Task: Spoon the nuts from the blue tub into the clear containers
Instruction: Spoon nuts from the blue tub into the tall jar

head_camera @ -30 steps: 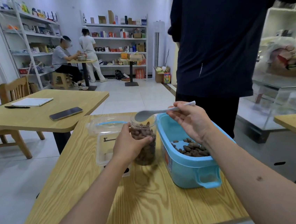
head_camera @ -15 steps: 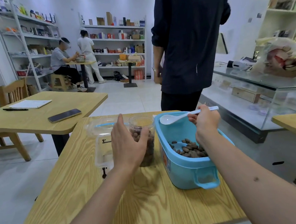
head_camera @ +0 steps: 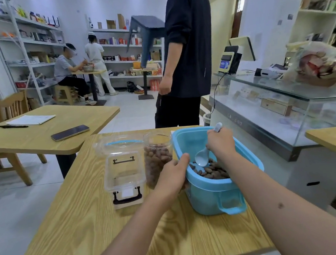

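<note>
The blue tub [head_camera: 213, 195] stands on the wooden table [head_camera: 112, 237] with brown nuts [head_camera: 211, 170] in its bottom. My right hand [head_camera: 220, 142] grips a white spoon [head_camera: 202, 159], whose bowl dips down onto the nuts. My left hand [head_camera: 173, 176] holds the tub's left rim, thumb over the edge. A clear round jar [head_camera: 157, 157], mostly full of nuts, stands just left of the tub. Left of the jar sits a clear box [head_camera: 124, 179] with black latches, open, its lid tilted back.
A person in dark clothes [head_camera: 184, 53] stands just beyond the table's far edge, carrying a stool. A glass counter [head_camera: 274, 105] runs along the right. Another table [head_camera: 39, 130] with a phone [head_camera: 70, 132], paper and pen stands to the left.
My right hand lowered the spoon from above the jar into the tub. My left hand moved from the jar to the tub's rim. The standing person stepped left.
</note>
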